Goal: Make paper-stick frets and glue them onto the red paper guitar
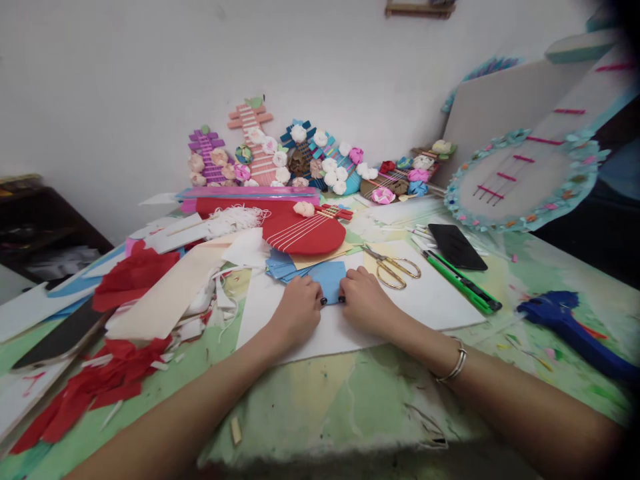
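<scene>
A piece of blue paper [330, 275] is held low over a white sheet [430, 293], between my two hands. My left hand [301, 305] is closed on its left edge, thumb towards me. On the opposite edge, my right hand [366, 300] pinches the paper in the same way. Just behind lie more blue paper pieces [281, 265], partly under a tan sheet and a red guitar-shaped craft [305, 230] with white strings. Gold-handled scissors [393, 267] rest on the white sheet, beyond my right hand.
To the right lie a green utility knife [463, 281], a black phone [457, 247] and a blue glue gun [575, 327]. Red crepe paper [133, 277] and scraps cover the left side. Flower-trimmed craft instruments [260, 153] line the wall; a large one [520, 173] leans at right.
</scene>
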`<state>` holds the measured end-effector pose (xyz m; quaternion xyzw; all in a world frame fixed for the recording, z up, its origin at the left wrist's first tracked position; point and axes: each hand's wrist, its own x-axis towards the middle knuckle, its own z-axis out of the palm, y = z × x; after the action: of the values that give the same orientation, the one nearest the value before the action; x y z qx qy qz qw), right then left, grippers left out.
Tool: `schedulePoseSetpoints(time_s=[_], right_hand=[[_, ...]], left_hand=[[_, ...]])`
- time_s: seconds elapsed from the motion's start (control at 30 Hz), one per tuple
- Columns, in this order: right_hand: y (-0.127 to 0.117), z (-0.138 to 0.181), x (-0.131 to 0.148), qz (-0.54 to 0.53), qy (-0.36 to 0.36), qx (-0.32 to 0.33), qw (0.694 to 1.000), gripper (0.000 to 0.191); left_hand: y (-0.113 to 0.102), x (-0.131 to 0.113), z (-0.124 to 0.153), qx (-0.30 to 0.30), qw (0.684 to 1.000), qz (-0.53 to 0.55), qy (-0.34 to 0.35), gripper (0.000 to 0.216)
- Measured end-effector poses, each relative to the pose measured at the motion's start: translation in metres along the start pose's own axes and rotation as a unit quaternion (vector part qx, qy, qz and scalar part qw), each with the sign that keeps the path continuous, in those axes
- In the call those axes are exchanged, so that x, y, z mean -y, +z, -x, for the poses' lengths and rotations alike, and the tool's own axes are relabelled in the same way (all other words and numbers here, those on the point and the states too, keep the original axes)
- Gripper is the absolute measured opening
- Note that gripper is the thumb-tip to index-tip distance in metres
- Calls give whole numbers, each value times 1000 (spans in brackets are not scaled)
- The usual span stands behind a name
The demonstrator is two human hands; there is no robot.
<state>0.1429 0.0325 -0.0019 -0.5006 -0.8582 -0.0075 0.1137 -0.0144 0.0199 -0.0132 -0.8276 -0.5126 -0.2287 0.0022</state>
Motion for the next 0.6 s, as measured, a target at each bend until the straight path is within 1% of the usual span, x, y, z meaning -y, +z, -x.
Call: schedulePoseSetpoints(time_s=[0.07, 0.17, 0.23, 0.33, 0.47, 0.6], right_hand=[[0, 0, 2, -1, 18, 2, 1000, 9], [1, 2, 2, -6, 35, -4, 999, 7], [3, 5, 1, -13, 19, -26, 999, 6], [5, 8, 0, -35, -36, -53, 997, 9], [5, 7, 3, -33, -77, -36, 996, 17], [4, 2, 6, -3, -74, -14, 997, 17]], left_hand=[[2, -2, 0, -14, 999, -44, 0, 19], [4, -3, -1, -9, 997, -71, -12, 18], [6, -2, -2, -3, 998, -60, -23, 18], [7, 0, -4, 0, 999, -41, -27, 19], [7, 2, -5, 2, 999, -30, -31, 19], [4, 1, -5, 14, 999, -12, -29, 19]])
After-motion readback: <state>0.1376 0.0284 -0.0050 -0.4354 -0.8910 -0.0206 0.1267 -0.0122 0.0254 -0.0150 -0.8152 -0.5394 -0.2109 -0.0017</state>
